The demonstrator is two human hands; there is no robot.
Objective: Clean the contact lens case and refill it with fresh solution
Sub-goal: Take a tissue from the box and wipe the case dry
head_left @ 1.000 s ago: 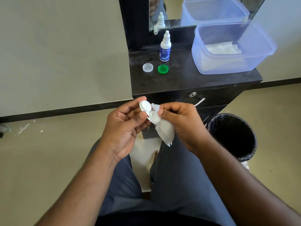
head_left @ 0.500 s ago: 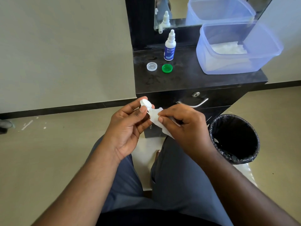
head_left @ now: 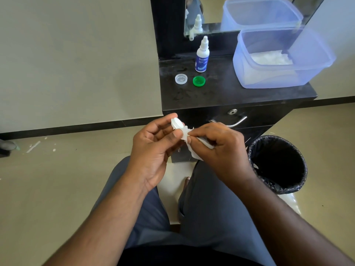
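Just in front of the black cabinet (head_left: 238,96), below its drawer handle, the left hand (head_left: 153,148) pinches the white contact lens case (head_left: 177,123) between thumb and fingertips. Beside it, the right hand (head_left: 217,144) pinches a white tissue (head_left: 189,139) against the case's near well. On the cabinet top stand the solution bottle (head_left: 202,56), a clear cap (head_left: 181,79), a green cap (head_left: 199,81) and a plastic tub (head_left: 278,73). Right of the cabinet sits a black bin (head_left: 278,164).

A home dressing corner: a black vanity unit (head_left: 236,96) with a mirror (head_left: 207,14) and a drawer handle (head_left: 237,121), plain walls, beige floor, and a lined bin (head_left: 278,164) on the right.
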